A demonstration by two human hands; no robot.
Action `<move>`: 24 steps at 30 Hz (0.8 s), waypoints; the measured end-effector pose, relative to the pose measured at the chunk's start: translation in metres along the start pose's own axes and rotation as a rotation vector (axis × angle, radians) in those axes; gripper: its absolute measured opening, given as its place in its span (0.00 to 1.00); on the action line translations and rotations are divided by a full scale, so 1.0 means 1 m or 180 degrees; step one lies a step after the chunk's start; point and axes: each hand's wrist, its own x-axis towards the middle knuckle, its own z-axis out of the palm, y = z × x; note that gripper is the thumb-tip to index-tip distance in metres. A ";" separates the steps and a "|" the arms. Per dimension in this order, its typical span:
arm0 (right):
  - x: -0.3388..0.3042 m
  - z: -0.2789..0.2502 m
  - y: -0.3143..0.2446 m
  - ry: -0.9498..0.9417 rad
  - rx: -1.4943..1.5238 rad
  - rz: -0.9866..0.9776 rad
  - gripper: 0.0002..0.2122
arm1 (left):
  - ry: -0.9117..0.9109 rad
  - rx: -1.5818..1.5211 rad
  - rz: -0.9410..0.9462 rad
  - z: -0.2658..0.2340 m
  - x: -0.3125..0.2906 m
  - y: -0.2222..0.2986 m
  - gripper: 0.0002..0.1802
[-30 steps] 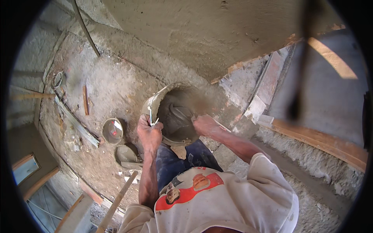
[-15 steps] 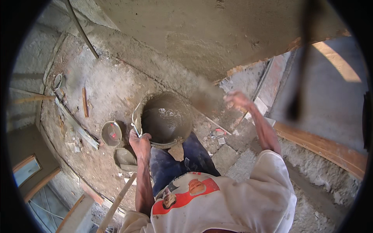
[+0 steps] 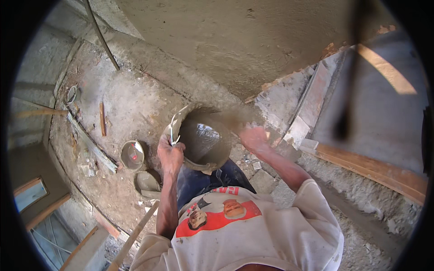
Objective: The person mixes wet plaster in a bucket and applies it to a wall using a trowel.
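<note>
A mud-caked bucket [image 3: 189, 158] with wet grey mortar [image 3: 199, 140] inside is tilted in front of my legs. My left hand [image 3: 171, 156] is closed on its left rim, beside the pale wire handle [image 3: 172, 128]. My right hand [image 3: 254, 137] is closed just off the bucket's right rim. It grips what looks like a trowel [image 3: 228, 118], whose brownish blade is smeared by motion and reaches over the bucket's mouth.
Ahead rises a wall [image 3: 217, 49] coated in wet mortar. On the floor to the left are two small mortar-stained tubs [image 3: 132, 155], a short wood strip [image 3: 102, 119] and a long board [image 3: 90, 143]. A timber beam [image 3: 370, 169] lies right; a pole [image 3: 133, 237] slants near my left arm.
My right hand has come left and down to the bucket's right rim, bringing the blurred trowel over the mouth. The bucket is tilted more, with my left hand still on its rim.
</note>
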 end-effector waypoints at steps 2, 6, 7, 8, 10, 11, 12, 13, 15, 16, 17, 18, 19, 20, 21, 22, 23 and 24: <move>0.004 -0.001 -0.023 -0.0270 0.0132 -0.0222 0.14 | -0.0014 0.0011 0.0245 0.002 0.002 0.006 0.09; 0.000 -0.002 -0.045 -0.0570 0.0539 -0.0653 0.15 | -0.0056 -0.0178 0.0450 0.010 0.002 0.033 0.10; -0.003 -0.004 -0.045 -0.0675 0.0669 -0.0602 0.16 | -0.0045 -0.0166 0.0505 0.011 0.002 0.037 0.11; -0.005 -0.014 -0.048 -0.0785 0.0813 -0.0558 0.16 | -0.0048 -0.0204 0.0546 0.011 0.003 0.039 0.12; -0.007 -0.025 -0.052 -0.0908 0.1190 -0.0437 0.16 | -0.0015 -0.0090 0.0696 0.004 0.006 0.040 0.12; -0.009 -0.027 -0.052 -0.0933 0.1429 -0.0376 0.17 | 0.0015 -0.0023 0.0754 0.000 0.006 0.040 0.13; -0.012 -0.029 -0.052 -0.0961 0.1669 -0.0317 0.17 | -0.0017 -0.0031 0.0722 -0.005 0.007 0.041 0.13; -0.013 -0.033 -0.049 -0.0889 0.1781 -0.0373 0.17 | -0.0046 -0.0039 0.0690 -0.010 0.008 0.044 0.13; -0.018 -0.040 -0.043 -0.0766 0.2052 -0.0474 0.17 | -0.0039 -0.0185 0.0572 -0.021 0.001 0.043 0.12; -0.024 -0.045 -0.040 -0.0775 0.2218 -0.0580 0.17 | -0.0004 -0.0348 0.0506 -0.026 -0.004 0.042 0.12; -0.027 -0.053 -0.034 -0.0756 0.2373 -0.0675 0.18 | 0.0027 -0.0522 0.0472 -0.028 -0.005 0.044 0.12; -0.027 -0.062 -0.025 -0.0712 0.2490 -0.0723 0.18 | 0.0027 -0.0297 0.0441 -0.036 0.000 0.030 0.13; -0.024 -0.072 -0.019 -0.0915 0.2651 -0.0655 0.19 | 0.0057 -0.0539 0.0393 -0.043 0.000 0.020 0.15; -0.023 -0.083 -0.007 -0.1120 0.2776 -0.0523 0.19 | 0.0114 -0.0662 0.0254 -0.045 -0.006 0.030 0.18; -0.021 -0.086 0.006 -0.1409 0.3025 -0.0306 0.19 | 0.0161 -0.0924 0.0169 -0.045 -0.006 0.021 0.18; -0.020 -0.089 0.023 -0.1666 0.3255 -0.0041 0.20 | 0.0096 -0.1234 0.0178 -0.040 0.001 0.003 0.18; -0.014 -0.078 0.048 -0.2010 0.3638 0.0296 0.21 | 0.0092 -0.1198 0.0152 -0.038 0.002 -0.004 0.19; -0.010 -0.072 0.073 -0.2358 0.4026 0.0626 0.21 | 0.0061 -0.1211 0.0146 -0.035 0.003 -0.012 0.18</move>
